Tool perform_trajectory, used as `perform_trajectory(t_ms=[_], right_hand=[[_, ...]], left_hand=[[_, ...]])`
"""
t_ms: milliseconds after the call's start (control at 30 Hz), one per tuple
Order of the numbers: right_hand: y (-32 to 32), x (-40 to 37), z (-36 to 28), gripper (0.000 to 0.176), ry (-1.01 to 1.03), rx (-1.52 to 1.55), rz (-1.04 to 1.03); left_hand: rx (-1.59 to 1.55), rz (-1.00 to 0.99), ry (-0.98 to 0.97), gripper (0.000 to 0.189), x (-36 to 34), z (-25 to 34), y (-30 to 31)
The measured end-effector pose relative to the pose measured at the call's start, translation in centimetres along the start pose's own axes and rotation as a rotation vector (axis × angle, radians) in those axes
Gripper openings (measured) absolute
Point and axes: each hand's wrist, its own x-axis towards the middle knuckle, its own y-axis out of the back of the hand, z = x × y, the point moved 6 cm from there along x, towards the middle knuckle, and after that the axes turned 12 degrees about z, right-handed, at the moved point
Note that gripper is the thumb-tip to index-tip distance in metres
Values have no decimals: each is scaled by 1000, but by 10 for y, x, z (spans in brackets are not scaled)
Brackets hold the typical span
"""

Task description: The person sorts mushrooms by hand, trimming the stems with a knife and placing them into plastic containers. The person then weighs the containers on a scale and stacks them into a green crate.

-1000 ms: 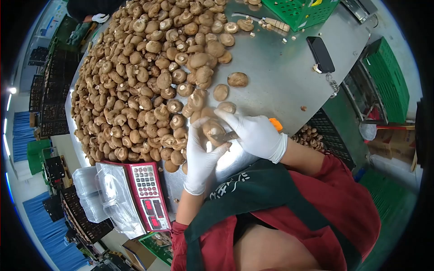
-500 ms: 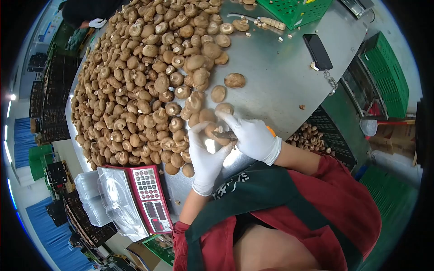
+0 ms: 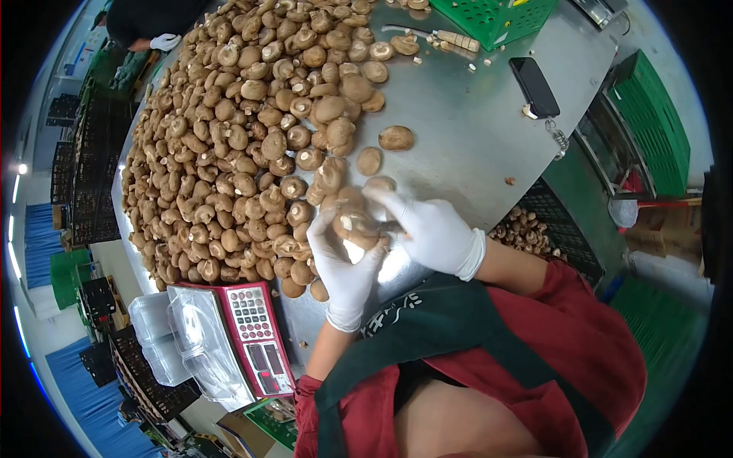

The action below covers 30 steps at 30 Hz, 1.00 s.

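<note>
My left hand (image 3: 340, 267), in a white glove, grips a brown shiitake mushroom (image 3: 356, 228) whose pale stem side shows. To the right of it, my gloved right hand (image 3: 435, 235) is curled and blurred at the fingers. A small knife (image 3: 392, 231) is in that hand, its blade smeared and mostly hidden beside the mushroom. Loose shiitake caps lie on the metal table just beyond both hands. A large heap of shiitake mushrooms (image 3: 229, 153) spreads over the table to the left.
A red scale (image 3: 256, 320) with clear plastic trays (image 3: 195, 336) stands at the left front. A phone (image 3: 535, 88), a wooden-handled knife (image 3: 457, 40) and a green basket (image 3: 500, 27) are on the table (image 3: 466, 114). A crate of mushrooms (image 3: 565, 229) sits right. Another person's gloved hand (image 3: 165, 42) shows far left.
The mushroom in my left hand has turned, showing its pale stem side. My right hand has shifted slightly with the knife, whose blade was clearer against the mushroom before.
</note>
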Motion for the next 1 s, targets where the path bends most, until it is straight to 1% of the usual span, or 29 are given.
perform_trajectory(t_ms=[100, 133, 233, 267, 367, 400, 433, 500, 533, 633, 667, 700, 767, 800, 833, 900, 933, 967, 1000], right_hand=[[-8, -3, -8, 63, 15, 62, 9], [-11, -3, -5, 63, -34, 37, -49], [-11, -1, -6, 63, -20, 38, -30], [-13, -1, -5, 63, -19, 44, -41], [-17, -3, -3, 63, -31, 74, -87], [-18, -4, -2, 62, -44, 93, -113], [-19, -6, 0, 62, -57, 113, -140], [-17, -5, 27, 49, -160, 5, -225], [-16, -1, 42, 43, -210, -48, -265], [7, 32, 56, 36, -11, 3, 41], [10, 48, 57, 34, 29, -38, 74], [12, 70, 52, 33, 68, -82, 109], [3, 114, 49, 36, 32, -157, 63], [-6, 134, 49, 39, 58, -129, 68], [-15, 150, 53, 41, 86, -99, 71], [-43, 175, 77, 43, 147, -108, -4], [-49, 185, 78, 45, 178, -111, -45], [-49, 190, 85, 45, 140, -117, -66], [-45, 195, 89, 43, 115, -12, -86]], left_hand=[[38, 60, -63, 78, 0, 3, 3], [58, 86, -91, 78, -1, 5, 6], [389, 29, -484, 80, -3, 18, 6], [423, 64, -594, 78, -6, 16, 7], [597, 129, -785, 72, -12, 28, 6], [630, 147, -878, 64, -14, 30, 7], [629, 148, -949, 63, -16, 33, 8], [627, 150, -1094, 61, -21, 37, 11], [521, 177, -1131, 64, -21, 37, 14], [386, 300, -844, 73, -5, 28, 25], [469, 228, -707, 81, 4, 26, 24], [402, 245, -434, 82, 12, 18, 23], [68, 281, 37, 75, 21, -7, 30], [-118, 251, 229, 73, 26, -8, 29], [-312, 224, 311, 66, 31, -2, 23], [-459, 116, 340, 59, 45, -4, 31], [-344, 119, 300, 54, 54, -3, 37], [-229, 122, 260, 48, 66, -2, 40], [-114, 126, 219, 43, 78, -2, 41]])
